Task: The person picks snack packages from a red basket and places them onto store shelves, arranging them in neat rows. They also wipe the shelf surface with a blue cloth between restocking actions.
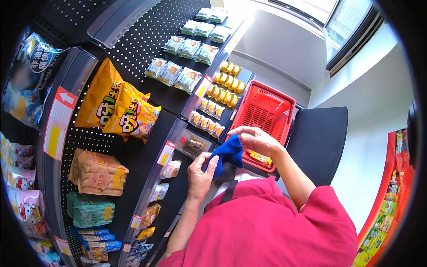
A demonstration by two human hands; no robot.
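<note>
A dark blue cloth (228,153) is stretched between my two hands, in front of my red shirt. My left hand (199,173) pinches its left side between thumb and fingers. My right hand (255,138) has the upper right edge of the cloth at its fingertips. Just beyond my right hand is a red plastic shopping basket (291,113), with a yellow packet (259,157) at its near end. A clear-topped tray of dark brown food (194,146) lies on the shelf beyond my left hand.
Black perforated shelving with price strips (166,153) runs along my left. It bears orange snack bags (133,113), brown paper packs (100,172), pale green packets (188,80) and small yellow packets (223,93). A black panel (318,143) stands right of the basket, below an open window (347,30).
</note>
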